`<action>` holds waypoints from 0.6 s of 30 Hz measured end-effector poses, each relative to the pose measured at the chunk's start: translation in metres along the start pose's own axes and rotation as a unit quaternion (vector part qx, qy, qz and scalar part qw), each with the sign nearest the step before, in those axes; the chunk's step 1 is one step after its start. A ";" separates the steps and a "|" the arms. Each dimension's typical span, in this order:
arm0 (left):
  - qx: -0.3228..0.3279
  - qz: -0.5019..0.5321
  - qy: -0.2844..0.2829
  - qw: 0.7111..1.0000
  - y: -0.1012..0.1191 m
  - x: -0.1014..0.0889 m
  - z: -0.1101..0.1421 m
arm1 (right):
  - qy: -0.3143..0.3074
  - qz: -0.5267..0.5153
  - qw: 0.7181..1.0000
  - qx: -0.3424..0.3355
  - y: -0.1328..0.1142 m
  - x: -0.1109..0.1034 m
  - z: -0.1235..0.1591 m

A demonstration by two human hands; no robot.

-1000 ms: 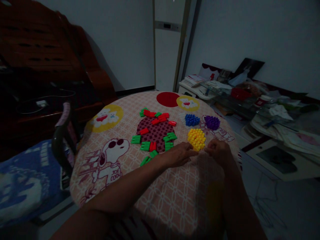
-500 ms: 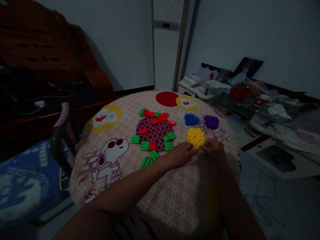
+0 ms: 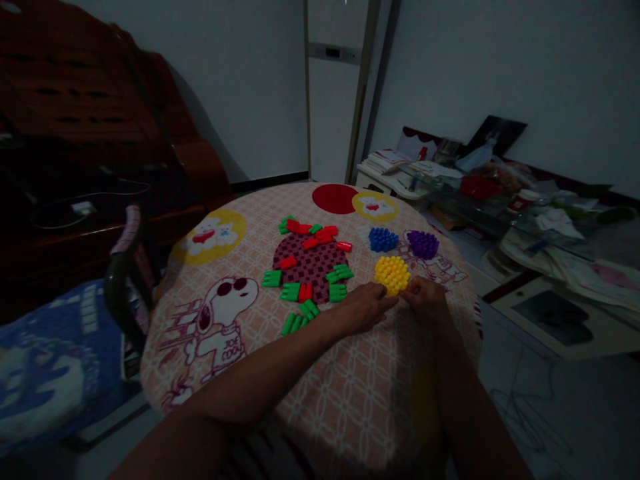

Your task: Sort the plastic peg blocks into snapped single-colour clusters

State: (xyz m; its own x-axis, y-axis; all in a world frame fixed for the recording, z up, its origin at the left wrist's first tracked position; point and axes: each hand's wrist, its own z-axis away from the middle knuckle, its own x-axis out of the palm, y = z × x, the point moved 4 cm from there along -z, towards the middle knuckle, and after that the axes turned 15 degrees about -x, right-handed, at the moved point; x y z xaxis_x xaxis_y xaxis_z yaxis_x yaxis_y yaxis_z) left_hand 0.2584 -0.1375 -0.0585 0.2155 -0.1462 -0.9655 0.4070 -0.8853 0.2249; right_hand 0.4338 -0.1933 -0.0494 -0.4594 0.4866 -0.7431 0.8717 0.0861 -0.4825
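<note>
A round cluster of yellow plastic pegs [image 3: 393,275] stands on the patterned tablecloth. My left hand [image 3: 367,309] lies at its near left side, fingers stretched forward and fingertips against the lowest pegs. At the near right side is my right hand [image 3: 427,297], its fingers curled in and the tips close together at the cluster's edge; whatever they pinch is too dark and small to make out. Just beyond are a blue peg cluster [image 3: 383,239] and a purple peg cluster [image 3: 423,245]. Green pieces [image 3: 291,292] and red pieces [image 3: 287,263] lie scattered to the left.
A round table [image 3: 320,373] carries all these pieces. Left of it stand a chair with a blue cushion [image 3: 55,353] and a dark wooden bench [image 3: 75,100]. To the right, a low glass-topped cabinet [image 3: 545,233] is crowded with papers, bags and a cup.
Both hands stay at the yellow cluster with only slight finger movement. The view has shifted a little; the peg clusters and scattered pieces keep their places.
</note>
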 end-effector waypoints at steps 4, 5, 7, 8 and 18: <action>-0.004 -0.001 -0.001 1.000 -0.001 -0.001 0.000 | -0.001 -0.035 0.999 0.016 0.002 -0.002 0.001; -0.002 0.000 -0.001 1.000 -0.001 -0.001 0.001 | 0.002 -0.043 0.999 0.024 0.003 -0.003 0.001; 0.002 0.007 -0.004 1.000 0.000 -0.002 0.003 | 0.008 -0.058 0.997 0.041 0.006 -0.004 0.003; 0.004 0.013 -0.005 1.000 0.000 -0.003 0.004 | 0.015 -0.066 0.996 0.050 0.007 -0.005 0.004; -0.069 0.138 0.043 0.987 -0.041 -0.038 0.012 | 0.080 -0.108 0.987 0.090 0.020 -0.005 0.015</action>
State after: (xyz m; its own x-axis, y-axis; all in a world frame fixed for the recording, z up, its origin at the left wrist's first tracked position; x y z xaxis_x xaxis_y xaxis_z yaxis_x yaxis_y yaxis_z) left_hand 0.2228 -0.1008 -0.0325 0.4077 -0.3302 -0.8513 0.4378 -0.7474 0.4996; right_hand 0.4506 -0.2072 -0.0625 -0.5864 0.6058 -0.5377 0.7048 0.0545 -0.7073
